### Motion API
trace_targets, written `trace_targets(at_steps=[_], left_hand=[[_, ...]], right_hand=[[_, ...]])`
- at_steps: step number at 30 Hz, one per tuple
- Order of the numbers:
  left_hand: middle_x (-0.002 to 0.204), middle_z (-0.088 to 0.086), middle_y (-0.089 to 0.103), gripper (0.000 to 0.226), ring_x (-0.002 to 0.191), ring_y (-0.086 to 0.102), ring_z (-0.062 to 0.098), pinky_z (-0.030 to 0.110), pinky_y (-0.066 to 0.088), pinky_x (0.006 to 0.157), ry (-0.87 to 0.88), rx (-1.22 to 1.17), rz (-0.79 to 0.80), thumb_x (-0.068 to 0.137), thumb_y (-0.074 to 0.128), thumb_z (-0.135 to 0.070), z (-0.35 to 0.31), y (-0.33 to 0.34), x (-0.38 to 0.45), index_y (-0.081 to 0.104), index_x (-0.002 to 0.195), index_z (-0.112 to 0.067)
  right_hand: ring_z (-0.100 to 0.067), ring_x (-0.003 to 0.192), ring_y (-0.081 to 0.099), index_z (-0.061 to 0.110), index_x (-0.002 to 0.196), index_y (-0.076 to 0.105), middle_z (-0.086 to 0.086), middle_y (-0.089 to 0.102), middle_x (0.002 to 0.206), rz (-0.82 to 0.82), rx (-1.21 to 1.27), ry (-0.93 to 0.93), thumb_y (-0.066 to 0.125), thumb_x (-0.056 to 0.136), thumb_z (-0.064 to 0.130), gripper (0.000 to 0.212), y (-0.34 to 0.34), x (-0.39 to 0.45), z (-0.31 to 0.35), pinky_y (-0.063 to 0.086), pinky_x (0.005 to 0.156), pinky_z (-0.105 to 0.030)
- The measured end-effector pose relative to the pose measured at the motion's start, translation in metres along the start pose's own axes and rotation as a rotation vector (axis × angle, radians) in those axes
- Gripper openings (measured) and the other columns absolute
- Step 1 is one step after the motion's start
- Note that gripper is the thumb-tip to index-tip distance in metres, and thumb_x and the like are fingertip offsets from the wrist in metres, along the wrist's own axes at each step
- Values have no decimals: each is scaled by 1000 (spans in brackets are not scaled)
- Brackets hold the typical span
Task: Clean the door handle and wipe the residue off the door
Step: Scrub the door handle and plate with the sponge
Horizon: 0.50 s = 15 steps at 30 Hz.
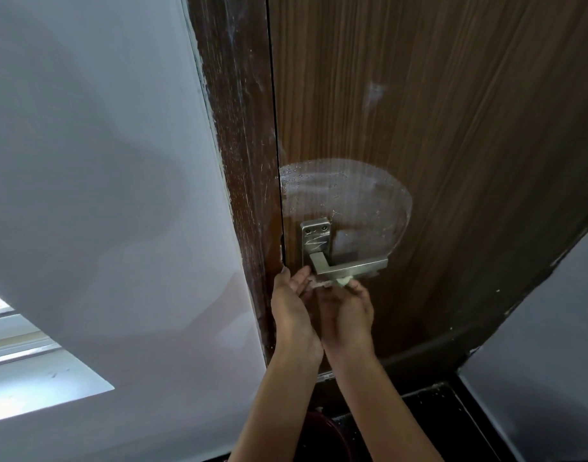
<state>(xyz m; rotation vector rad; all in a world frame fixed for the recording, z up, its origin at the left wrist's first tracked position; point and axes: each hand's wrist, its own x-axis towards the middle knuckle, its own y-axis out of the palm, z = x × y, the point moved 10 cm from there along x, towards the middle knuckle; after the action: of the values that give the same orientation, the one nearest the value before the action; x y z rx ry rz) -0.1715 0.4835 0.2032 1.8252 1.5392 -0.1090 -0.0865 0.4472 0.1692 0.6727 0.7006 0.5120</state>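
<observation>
Currently both our hands sit just under the lever door handle (349, 263), low on the wood-grain door (452, 128). Left hand (294, 308) is at the door edge, fingers nearly straight and pointing up, fingertips close to the handle's neck; we can't tell if they touch the metal. Right hand (347, 315) is curled round a small pale wad, looks like a cleaning cloth (329, 282) with a greenish bit showing, pressed up against the underside of the lever. Most of the cloth is hidden between the two hands, so its shape is unclear.

Handle's backplate (316, 238) has two screws at the top and thin white scratch-like lines across it. A whitish smeared residue patch (346, 195) spreads over the door above and to the right of the plate. A smaller faint smudge (376, 93) sits higher up on the panel.

Around: dark brown door frame (239, 145) to the left of the door gap, streaked with white paint specks. White wall (102, 161) left of that, with a bright window opening (29, 361) cut off at the left edge. Grey wall (552, 328) at lower right. Dark speckled floor (419, 421) below, plus a reddish round object (326, 431) mostly blocked by our forearms, not identifiable.
</observation>
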Motion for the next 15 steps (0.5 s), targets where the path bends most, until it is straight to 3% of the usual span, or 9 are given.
trace_targets(at_steps=[2,5,8,11,15], left_hand=[[100,2,70,44,93,59,14,32,34,92,31,17,-13,99,36,-38,-2,-1,0,71,101,-10],[102,1,69,45,97,57,13,38,27,98,39,45,-7,100,32,-37,-1,-1,1,71,101,-14],[102,0,70,44,99,59,13,37,31,94,51,47,0,100,32,-37,0,-1,2,71,98,-16],[97,0,73,43,98,62,15,34,36,86,53,34,12,99,33,-36,2,-1,4,71,95,-16],[104,1,69,42,99,62,14,36,37,89,45,53,27,100,31,-37,1,-1,7,69,99,-18]], right_hand=[[-28,103,63,5,118,56,-21,62,115,107,149,168,42,92,-2,30,7,1,0,52,84,-35],[-27,109,59,7,117,56,-16,62,114,144,195,144,40,95,2,29,5,10,26,46,96,-40],[-25,104,63,13,121,55,-15,63,117,191,111,170,42,95,6,30,9,9,17,52,82,-35],[-25,103,64,8,123,54,-18,64,115,265,76,247,48,90,6,34,17,2,-2,52,81,-32],[-18,85,64,6,117,54,-14,62,101,188,170,213,42,94,2,26,2,9,23,55,56,-23]])
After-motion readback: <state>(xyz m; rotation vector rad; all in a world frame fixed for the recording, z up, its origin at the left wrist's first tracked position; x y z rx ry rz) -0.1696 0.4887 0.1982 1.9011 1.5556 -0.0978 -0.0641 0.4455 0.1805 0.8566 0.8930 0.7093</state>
